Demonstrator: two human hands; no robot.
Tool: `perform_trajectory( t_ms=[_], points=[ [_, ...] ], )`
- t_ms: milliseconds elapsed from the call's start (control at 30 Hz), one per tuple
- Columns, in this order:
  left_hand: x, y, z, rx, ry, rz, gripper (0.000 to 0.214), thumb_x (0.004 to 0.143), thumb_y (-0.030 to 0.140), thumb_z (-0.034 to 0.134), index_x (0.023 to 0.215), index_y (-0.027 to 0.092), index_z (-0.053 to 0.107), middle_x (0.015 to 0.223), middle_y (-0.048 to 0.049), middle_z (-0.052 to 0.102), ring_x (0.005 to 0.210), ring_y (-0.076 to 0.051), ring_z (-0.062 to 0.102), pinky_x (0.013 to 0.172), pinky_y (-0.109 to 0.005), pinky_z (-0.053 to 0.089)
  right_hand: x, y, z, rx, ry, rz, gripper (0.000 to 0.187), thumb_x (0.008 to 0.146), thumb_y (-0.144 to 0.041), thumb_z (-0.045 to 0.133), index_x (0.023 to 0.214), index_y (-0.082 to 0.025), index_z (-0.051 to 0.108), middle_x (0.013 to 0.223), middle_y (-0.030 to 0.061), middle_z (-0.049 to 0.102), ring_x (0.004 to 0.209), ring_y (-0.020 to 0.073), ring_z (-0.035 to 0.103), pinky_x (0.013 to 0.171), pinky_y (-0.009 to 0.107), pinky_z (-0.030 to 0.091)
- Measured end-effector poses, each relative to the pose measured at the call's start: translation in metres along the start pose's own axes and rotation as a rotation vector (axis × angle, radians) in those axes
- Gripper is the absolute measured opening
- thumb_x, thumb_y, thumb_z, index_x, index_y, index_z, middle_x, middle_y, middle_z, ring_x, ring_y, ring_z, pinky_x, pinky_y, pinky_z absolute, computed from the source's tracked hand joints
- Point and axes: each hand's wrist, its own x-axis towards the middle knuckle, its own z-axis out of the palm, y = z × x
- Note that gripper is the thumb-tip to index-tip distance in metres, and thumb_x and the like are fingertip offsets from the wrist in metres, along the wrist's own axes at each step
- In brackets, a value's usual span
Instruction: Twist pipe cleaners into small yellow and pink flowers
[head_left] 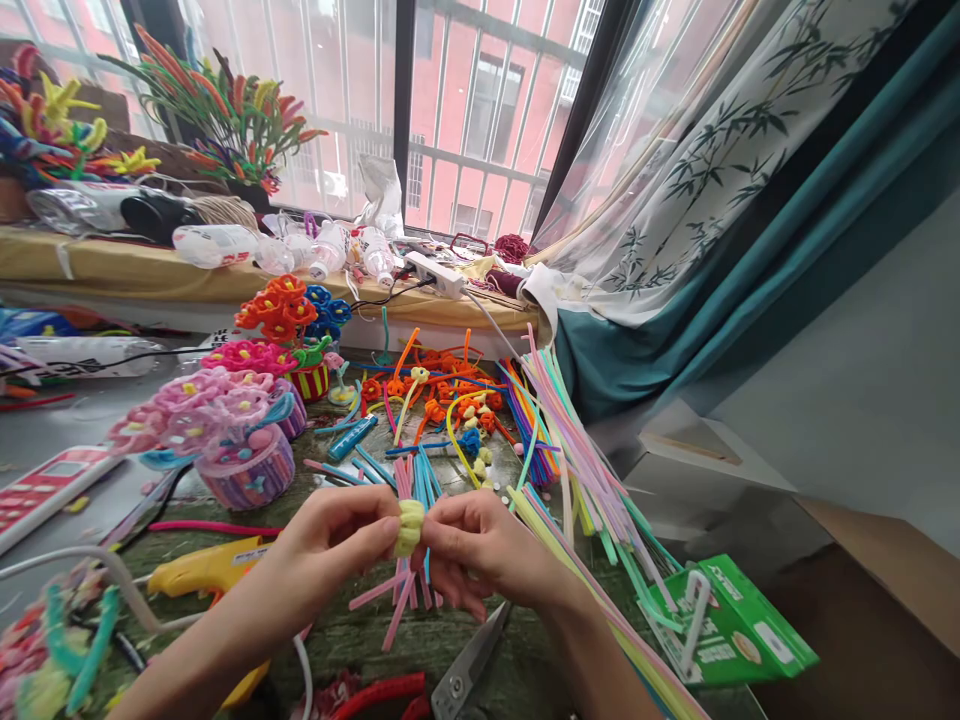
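Observation:
A small pale-yellow coil of fuzzy pipe cleaner (409, 528) is pinched between my two hands above the middle of the table. My left hand (341, 530) grips its left side with thumb and forefinger. On its right side, my right hand (480, 545) holds it with thumb and fingertips, the other fingers curled below. Beneath the hands lie cut pink pipe cleaners (397, 610) and blue pipe cleaners (426, 475). Scissors with red handles (472, 665) rest just below my right hand, their blades pointing up toward it.
At left are a yellow glue gun (206, 568), a purple pot of pink pipe-cleaner flowers (247, 470) and a red-and-white remote-like object (56, 485). Long pipe cleaners (577, 450) and a green box (739, 625) lie right. Orange pieces (442, 385) and a teal cutter (352, 437) sit behind.

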Motion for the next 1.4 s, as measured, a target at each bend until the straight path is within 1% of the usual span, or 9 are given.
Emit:
perform_trajectory(
  t_ms=[200, 333, 500, 700, 867, 967, 1133, 1267, 1400],
  points=[
    [-0.002, -0.002, 0.0, -0.017, 0.052, -0.032, 0.034, 0.082, 0.041, 0.049, 0.057, 0.019, 0.042, 0.056, 0.0063, 0.034, 0.054, -0.011, 0.031, 0.049, -0.022, 0.026, 0.003, -0.001, 0.004, 0.067, 0.025, -0.082, 0.035, 0.082, -0.047, 0.065, 0.076, -0.013, 0.059, 0.053, -0.0044, 0.058, 0.033, 0.0022, 0.041, 0.032, 0.015, 0.023],
    [-0.003, -0.003, 0.0, -0.048, 0.044, -0.058, 0.033, 0.081, 0.042, 0.05, 0.058, 0.019, 0.043, 0.056, 0.0063, 0.035, 0.055, -0.011, 0.033, 0.05, -0.021, 0.026, 0.002, -0.001, 0.006, 0.056, 0.056, -0.118, 0.034, 0.08, -0.045, 0.069, 0.075, -0.012, 0.06, 0.052, -0.0049, 0.056, 0.034, 0.0022, 0.04, 0.033, 0.015, 0.026],
    [-0.003, -0.002, 0.001, -0.065, 0.053, -0.074, 0.033, 0.08, 0.041, 0.053, 0.057, 0.018, 0.044, 0.056, 0.0066, 0.034, 0.054, -0.011, 0.03, 0.049, -0.021, 0.025, 0.001, -0.001, 0.004, 0.027, 0.101, -0.15, 0.038, 0.075, -0.048, 0.072, 0.072, -0.012, 0.059, 0.05, -0.005, 0.055, 0.034, 0.0028, 0.041, 0.032, 0.015, 0.028],
    [-0.003, 0.005, 0.001, -0.033, 0.091, -0.018, 0.033, 0.078, 0.038, 0.054, 0.053, 0.018, 0.046, 0.054, 0.0063, 0.034, 0.053, -0.01, 0.03, 0.048, -0.021, 0.026, -0.001, -0.006, 0.008, -0.006, 0.127, -0.151, 0.038, 0.074, -0.048, 0.072, 0.073, -0.012, 0.06, 0.051, -0.0041, 0.054, 0.036, 0.0032, 0.041, 0.033, 0.015, 0.028],
    [-0.003, 0.003, 0.0, 0.022, 0.108, 0.023, 0.031, 0.079, 0.038, 0.055, 0.057, 0.016, 0.054, 0.055, 0.0045, 0.041, 0.054, -0.011, 0.036, 0.049, -0.02, 0.029, -0.002, -0.011, 0.012, -0.043, 0.193, -0.158, 0.036, 0.072, -0.046, 0.074, 0.07, -0.013, 0.059, 0.05, -0.0052, 0.051, 0.037, 0.0027, 0.036, 0.034, 0.016, 0.025],
    [-0.004, -0.001, 0.002, 0.103, 0.124, 0.041, 0.032, 0.08, 0.038, 0.052, 0.056, 0.016, 0.053, 0.054, 0.0047, 0.038, 0.053, -0.011, 0.034, 0.047, -0.02, 0.027, -0.003, -0.013, 0.013, -0.072, 0.221, -0.148, 0.031, 0.073, -0.04, 0.073, 0.07, -0.013, 0.059, 0.051, -0.0058, 0.049, 0.039, 0.003, 0.034, 0.035, 0.016, 0.023],
    [-0.004, -0.002, 0.007, 0.373, 0.245, 0.133, 0.029, 0.079, 0.028, 0.045, 0.052, 0.018, 0.044, 0.051, 0.0062, 0.031, 0.048, -0.009, 0.029, 0.043, -0.02, 0.023, -0.002, -0.014, 0.013, -0.172, 0.27, -0.165, 0.019, 0.077, -0.025, 0.067, 0.067, -0.013, 0.057, 0.055, -0.0056, 0.047, 0.045, 0.0038, 0.035, 0.041, 0.016, 0.026],
    [-0.004, -0.003, 0.012, 0.603, 0.344, 0.272, 0.026, 0.076, 0.019, 0.043, 0.05, 0.018, 0.042, 0.049, 0.0068, 0.032, 0.045, -0.007, 0.03, 0.043, -0.019, 0.024, -0.001, -0.013, 0.013, -0.289, 0.309, -0.181, 0.015, 0.079, -0.018, 0.059, 0.065, -0.013, 0.055, 0.058, -0.0045, 0.048, 0.05, 0.0055, 0.037, 0.046, 0.018, 0.027],
    [-0.005, -0.007, 0.016, 0.767, 0.414, 0.378, 0.025, 0.075, 0.014, 0.043, 0.05, 0.018, 0.041, 0.049, 0.0065, 0.037, 0.044, -0.007, 0.034, 0.044, -0.018, 0.027, -0.001, -0.012, 0.013, -0.39, 0.335, -0.199, 0.019, 0.078, -0.018, 0.058, 0.061, -0.015, 0.051, 0.055, -0.0058, 0.043, 0.051, 0.0062, 0.033, 0.046, 0.019, 0.023]
  ],
)
